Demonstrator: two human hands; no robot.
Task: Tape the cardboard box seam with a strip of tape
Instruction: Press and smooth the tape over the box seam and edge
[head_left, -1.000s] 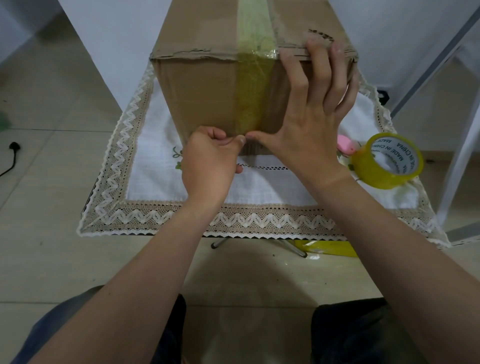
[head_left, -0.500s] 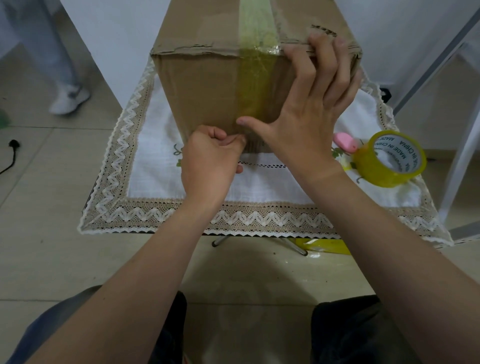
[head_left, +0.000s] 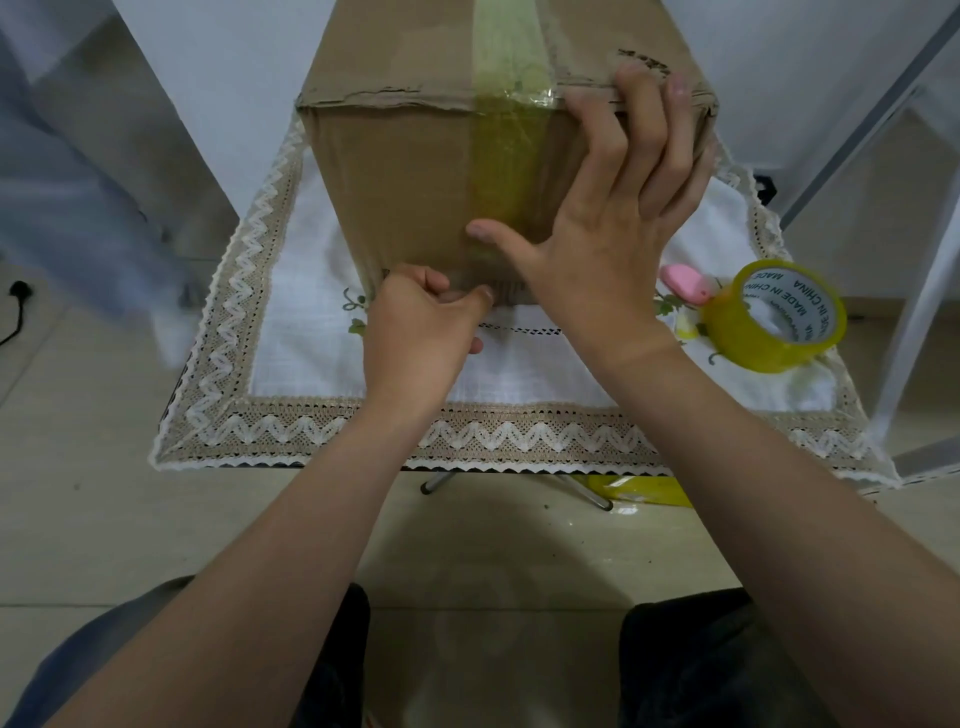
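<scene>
Cardboard box (head_left: 415, 171): brown, upright, standing toward the far edge of the table on a white cloth (head_left: 519, 364) with a beige zigzag lace border; its top front edge is ragged. Strip of tape (head_left: 506, 150): yellowish, translucent, running along the middle of the box top, over the front top edge and down the near face to the bottom edge. Right hand (head_left: 608, 228): spread wide and flat against the near face of the box, right of the strip, fingers reaching up over the top edge, thumb stretched left with its tip pressing on the lower part of the strip. Left hand (head_left: 421, 327): curled narrow at the bottom edge of the box, thumb and forefinger pinched together at the lower end of the strip; whether the tape end is held between them cannot be told. Tape roll (head_left: 774, 317): yellow, lying tilted near the right edge of the table, well apart from the box, printing on the inner core. Pink object (head_left: 685, 283): small, rounded, just beside the roll on its left, on the cloth.
</scene>
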